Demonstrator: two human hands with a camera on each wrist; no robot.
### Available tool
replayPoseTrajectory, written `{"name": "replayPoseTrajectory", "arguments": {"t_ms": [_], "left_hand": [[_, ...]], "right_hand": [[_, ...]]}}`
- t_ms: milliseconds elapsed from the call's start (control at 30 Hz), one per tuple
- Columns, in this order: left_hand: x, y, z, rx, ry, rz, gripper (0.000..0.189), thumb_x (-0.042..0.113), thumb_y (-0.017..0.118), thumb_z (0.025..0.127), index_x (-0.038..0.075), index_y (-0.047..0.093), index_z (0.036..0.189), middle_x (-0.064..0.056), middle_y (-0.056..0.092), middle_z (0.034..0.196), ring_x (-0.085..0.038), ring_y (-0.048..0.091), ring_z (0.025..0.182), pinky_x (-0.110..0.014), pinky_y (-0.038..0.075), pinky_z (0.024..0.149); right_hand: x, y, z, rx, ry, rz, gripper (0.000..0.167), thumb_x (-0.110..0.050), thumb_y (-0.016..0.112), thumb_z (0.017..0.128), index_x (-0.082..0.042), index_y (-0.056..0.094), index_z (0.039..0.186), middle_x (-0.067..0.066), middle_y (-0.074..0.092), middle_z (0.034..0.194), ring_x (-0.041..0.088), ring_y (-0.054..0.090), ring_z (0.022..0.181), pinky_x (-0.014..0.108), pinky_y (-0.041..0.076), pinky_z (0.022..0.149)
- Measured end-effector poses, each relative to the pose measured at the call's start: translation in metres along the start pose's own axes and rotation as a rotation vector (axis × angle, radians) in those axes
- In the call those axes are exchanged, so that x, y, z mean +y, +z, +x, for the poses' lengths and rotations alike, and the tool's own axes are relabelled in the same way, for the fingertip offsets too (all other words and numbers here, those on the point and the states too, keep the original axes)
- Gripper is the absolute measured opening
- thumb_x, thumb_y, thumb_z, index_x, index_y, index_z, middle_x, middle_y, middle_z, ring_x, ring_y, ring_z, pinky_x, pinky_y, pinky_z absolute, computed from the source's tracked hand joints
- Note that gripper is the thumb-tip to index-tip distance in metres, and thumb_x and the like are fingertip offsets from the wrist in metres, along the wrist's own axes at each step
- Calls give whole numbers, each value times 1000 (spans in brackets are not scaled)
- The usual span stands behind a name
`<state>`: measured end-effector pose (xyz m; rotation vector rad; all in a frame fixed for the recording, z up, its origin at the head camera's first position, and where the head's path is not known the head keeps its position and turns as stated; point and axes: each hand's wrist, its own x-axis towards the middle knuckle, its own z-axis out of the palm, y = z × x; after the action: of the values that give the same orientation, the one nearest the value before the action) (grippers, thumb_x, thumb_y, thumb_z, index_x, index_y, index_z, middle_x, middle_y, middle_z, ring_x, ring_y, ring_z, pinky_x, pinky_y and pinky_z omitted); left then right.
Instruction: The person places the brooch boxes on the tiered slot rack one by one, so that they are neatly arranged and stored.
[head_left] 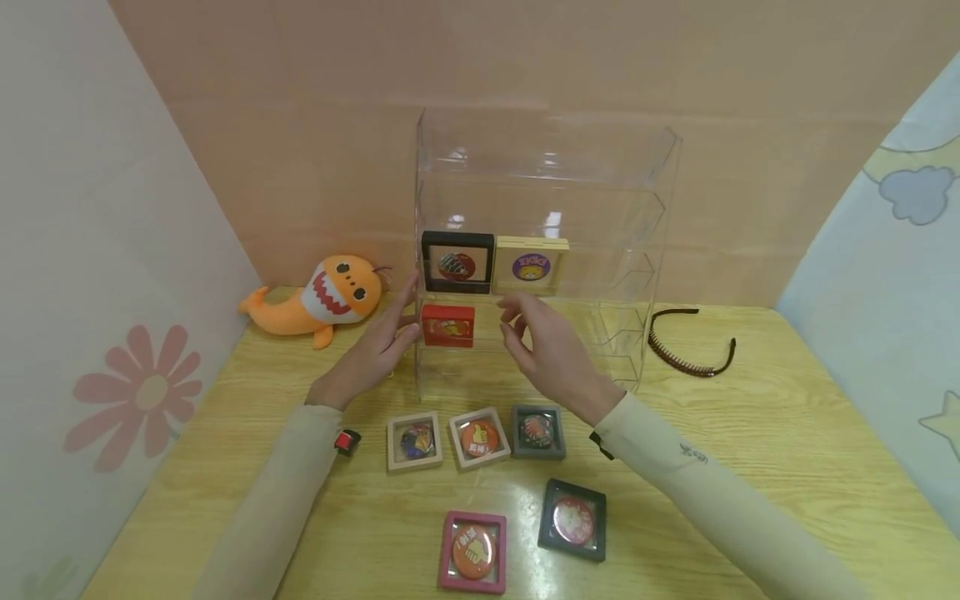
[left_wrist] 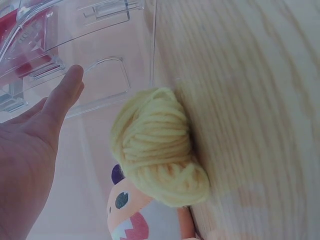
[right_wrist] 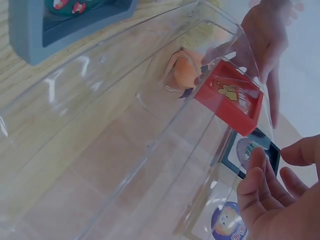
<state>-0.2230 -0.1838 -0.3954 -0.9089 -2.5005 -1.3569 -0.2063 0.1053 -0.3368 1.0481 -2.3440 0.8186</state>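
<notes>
Red frame [head_left: 448,326] | in clear rack [head_left: 540,167] | hands [head_left: 377,343] [head_left: 553,352] empty: left straight, right loosely curled

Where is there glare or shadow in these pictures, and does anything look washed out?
Head view: a bright glare patch on the table, and white glints on the clear rack. Left wrist view: a darker shadow where the yarn meets the table, colours rather pale. Right wrist view: white streaks on the rack, the picture looking hazy.
</notes>
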Motion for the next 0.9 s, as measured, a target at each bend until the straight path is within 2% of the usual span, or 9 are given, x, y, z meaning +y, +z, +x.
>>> {"name": "replayPoseTrajectory", "arguments": {"t_ms": [200,400,633,900], "left_hand": [[0,0,-1,-6,-13,4,69,26,39,111,36,-5,163,0,7,169,-36,36,144,-53,42,109],[3,-2,-1,-4,-19,13,69,26,39,111,37,-5,163,3,6,169,-30,29,148,-52,40,111],[2,-3,-3,-7,-37,17,69,26,39,111,38,-6,162,6,5,169,-29,28,148,-52,40,111],[1,-4,-4,-3,-26,4,69,25,39,111,39,-5,162,1,10,169,-30,33,146,-51,43,109]], "right_hand": [[-1,-11,-12,-21,-30,-4,23,-1,64,96,-1,59,118,6,65,97,14,61,78,31,53,69],[-5,-23,-27,-46,-55,-5,24,0,65,95,-2,59,118,6,66,97,13,61,78,31,53,67],[-8,-38,-52,-69,-36,-39,26,-4,68,93,-4,60,118,3,67,99,10,59,78,30,50,63],[-6,-48,-80,-95,-17,-39,30,-2,70,91,-8,60,119,1,66,102,7,57,78,24,46,59]]}}
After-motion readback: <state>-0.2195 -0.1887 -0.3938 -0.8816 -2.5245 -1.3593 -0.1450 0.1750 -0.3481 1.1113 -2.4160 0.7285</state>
